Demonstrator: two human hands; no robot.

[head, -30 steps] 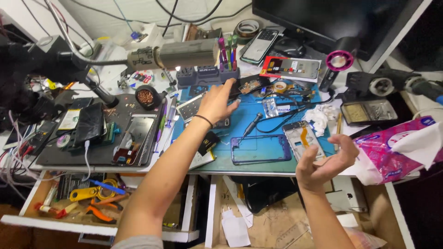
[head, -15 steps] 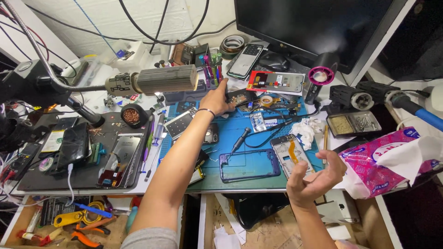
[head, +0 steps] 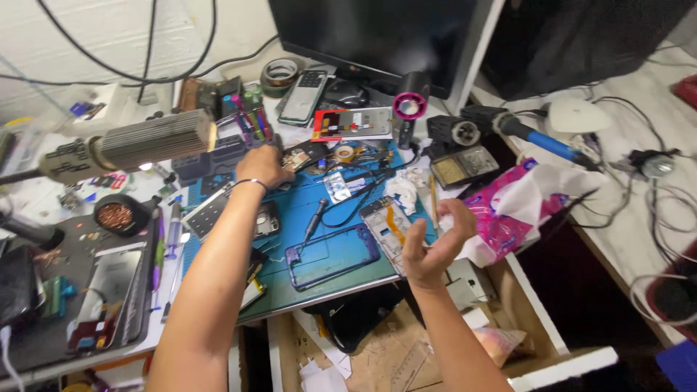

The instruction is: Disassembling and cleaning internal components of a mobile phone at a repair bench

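**Mia:** What is the biggest thing you are seeing?

**Ben:** A dark monitor (head: 377, 36) is standing at the back. Under it a blue work mat (head: 341, 250) is lying on the bench, with phone parts all over it.

**Mia:** Where are the hands?

**Ben:** The left hand (head: 263, 165) is reaching far across to the back of the mat. It is resting on a small dark phone part (head: 296, 158) there. The fingers are curling down, but I cannot tell if they are gripping it or only touching it.

**Mia:** And the other one?

**Ben:** The right hand (head: 435, 243) is hanging at the near edge of the mat, palm up, fingers loosely spread, holding nothing.

**Mia:** What is closest to it?

**Ben:** A phone body with an orange strip (head: 388, 225) is lying just to its left, almost touching the fingers. Its long side is running away from the person, tipping a little to the left. The right hand is much nearer to it than the left hand.

**Mia:** How many things are you counting?

**Ben:** I am counting one purple phone frame (head: 330, 254) lying beside the phone body, one black pen-shaped tool (head: 314, 218) above it, one pink tissue pack (head: 508, 207) off to the right, and two hands.
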